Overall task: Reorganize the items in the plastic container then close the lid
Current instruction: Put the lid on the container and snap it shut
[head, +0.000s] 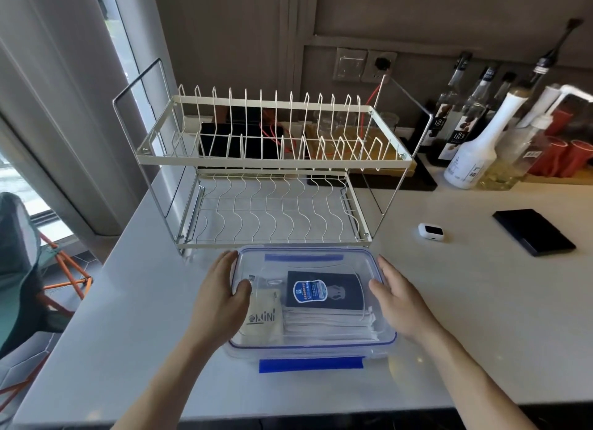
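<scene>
Both of my hands are at the short ends of the plastic container, which sits on the near part of the white counter, just in front of the wire dish rack. My left hand lies open against the left end, thumb over the clear lid, clamped on nothing. Under the lid, from left to right, lie a cream pouch, a dark packet and a stack of white sachets. My right hand rests open, palm inward, at the right end. The contents appear arranged and the lid set in place, so the closing step is in hand. The near blue latch looks unfastened; whether the end latches are locked cannot be determined. Next move, in my judgement: press the lid down evenly, then snap each latch.
</scene>
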